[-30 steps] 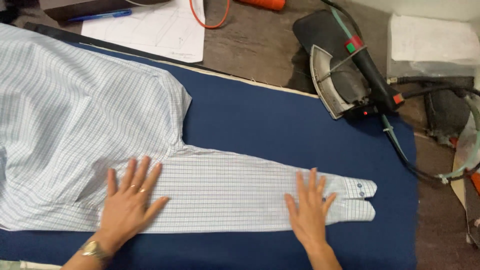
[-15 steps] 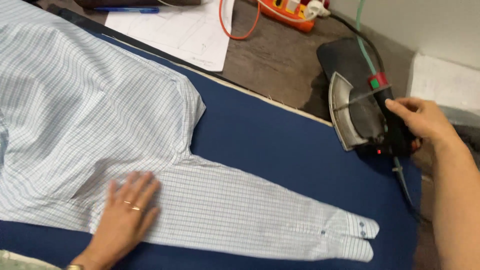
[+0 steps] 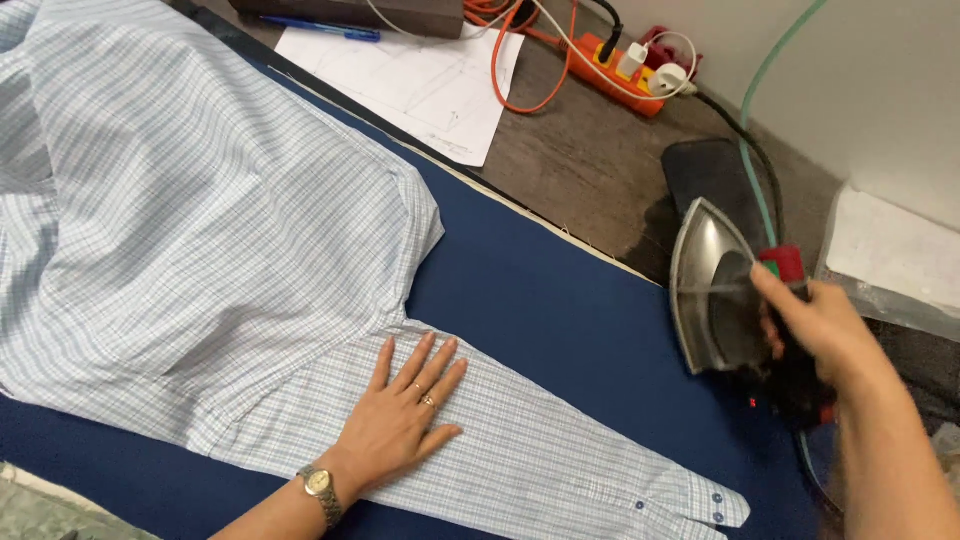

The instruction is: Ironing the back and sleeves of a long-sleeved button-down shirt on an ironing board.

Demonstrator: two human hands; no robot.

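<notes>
Left hand (image 3: 400, 425) spread flat on sleeve (image 3: 520, 450); right hand (image 3: 825, 335) grips iron (image 3: 715, 290). Keep fabric taut, fingers clear.

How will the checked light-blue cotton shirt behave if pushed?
The checked light-blue shirt is probably floppy: it lies flat in soft folds. It would likely wrinkle; the left hand presses its sleeve on the dark blue pad.
</notes>
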